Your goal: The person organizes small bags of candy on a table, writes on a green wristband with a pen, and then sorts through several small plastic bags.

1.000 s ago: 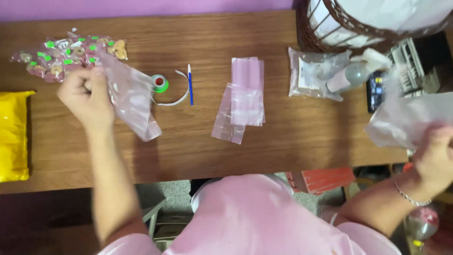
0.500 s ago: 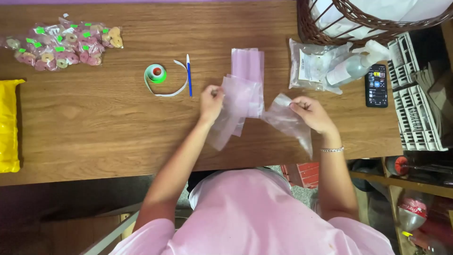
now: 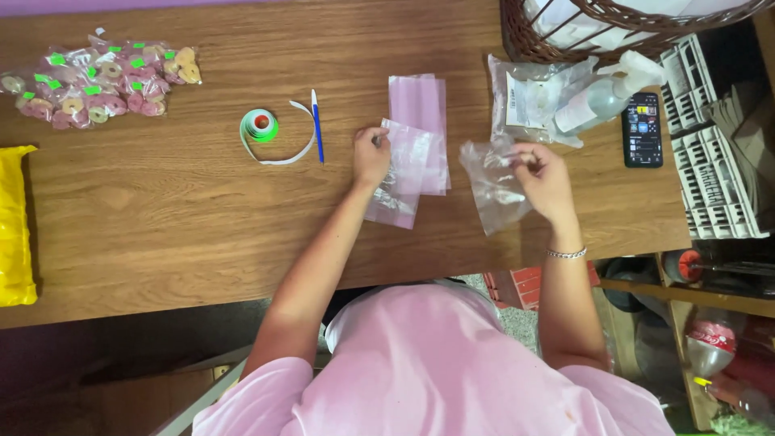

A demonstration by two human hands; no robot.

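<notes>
My left hand (image 3: 371, 153) rests on a stack of clear plastic bags (image 3: 420, 133) lying on the wooden table (image 3: 161, 218), and its fingers pinch the top bag's edge (image 3: 402, 165). My right hand (image 3: 542, 173) holds a separate clear bag (image 3: 491, 190) just above the table, to the right of the stack. The two hands are about a hand's width apart.
Several filled candy bags with green stickers (image 3: 101, 85) lie at the far left, a yellow bag (image 3: 14, 226) below them. A green tape roll (image 3: 260, 125) and blue pen (image 3: 317, 125) sit left of my hands. Wicker basket (image 3: 613, 28), spray bottle (image 3: 601, 97) and phone (image 3: 643, 129) are right.
My left hand came from the candy pile at the left to the bag stack. My right hand came in from the far right with a clear bag; both hands then spread slightly apart.
</notes>
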